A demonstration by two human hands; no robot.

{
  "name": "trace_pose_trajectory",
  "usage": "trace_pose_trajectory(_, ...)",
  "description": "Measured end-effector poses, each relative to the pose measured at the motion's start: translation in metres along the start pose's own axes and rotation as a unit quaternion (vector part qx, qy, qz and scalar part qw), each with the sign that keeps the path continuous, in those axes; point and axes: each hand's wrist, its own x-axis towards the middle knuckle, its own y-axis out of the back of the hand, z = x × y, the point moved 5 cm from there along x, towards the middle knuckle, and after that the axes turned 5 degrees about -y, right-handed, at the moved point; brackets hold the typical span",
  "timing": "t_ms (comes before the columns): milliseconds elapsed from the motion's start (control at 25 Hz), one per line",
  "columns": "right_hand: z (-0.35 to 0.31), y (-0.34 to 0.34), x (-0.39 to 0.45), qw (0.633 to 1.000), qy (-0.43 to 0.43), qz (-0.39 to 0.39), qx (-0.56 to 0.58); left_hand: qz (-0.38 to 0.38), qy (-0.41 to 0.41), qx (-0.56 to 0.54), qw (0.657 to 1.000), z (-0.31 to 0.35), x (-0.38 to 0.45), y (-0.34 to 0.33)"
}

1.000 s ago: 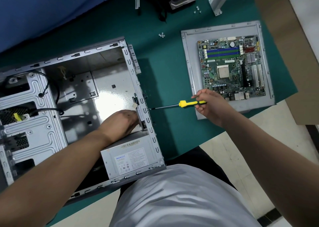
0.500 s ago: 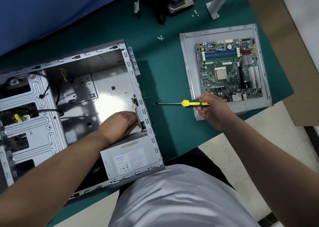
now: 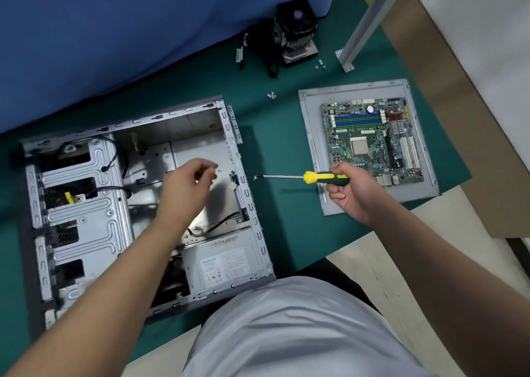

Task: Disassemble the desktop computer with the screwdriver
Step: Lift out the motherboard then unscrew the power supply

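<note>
**Left hand lifted from the power supply; screwdriver drawn back**

The left hand (image 3: 189, 181), earlier rested against the power supply (image 3: 223, 262) inside the case (image 3: 252, 204), has been raised above the case floor, its fingers loosely curled. The screwdriver (image 3: 304, 176), gripped by the right hand (image 3: 350, 190), has been withdrawn so that its tip lies just outside the case wall.

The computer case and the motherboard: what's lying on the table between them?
In the head view, only the screwdriver spans that gap, gripped by the right hand, above bare green mat.
</note>
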Motion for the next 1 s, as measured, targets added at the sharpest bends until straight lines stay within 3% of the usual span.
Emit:
trace_pose_trajectory(80,-0.001,-0.009,-0.006,1.000,0.002,-0.017,0.007,0.087,0.009,-0.140,0.986,0.028,-0.013,0.016)
trace_pose_trajectory(240,0.000,-0.026,-0.018,0.999,0.010,-0.033,0.001,-0.044,0.028,-0.296,0.954,0.067,-0.029,0.001)
trace_pose_trajectory(520,0.003,-0.037,-0.036,0.999,0.023,-0.011,-0.030,-0.025,0.073,-0.366,0.927,0.060,-0.050,-0.002)
trace_pose_trajectory(800,0.002,-0.068,-0.048,0.983,0.011,-0.086,0.160,-0.008,0.112,-0.422,0.899,0.060,-0.050,-0.004)
trace_pose_trajectory(1000,-0.011,-0.067,-0.048,0.982,0.053,-0.018,0.182,0.019,0.123,-0.445,0.887,0.060,-0.047,0.000)
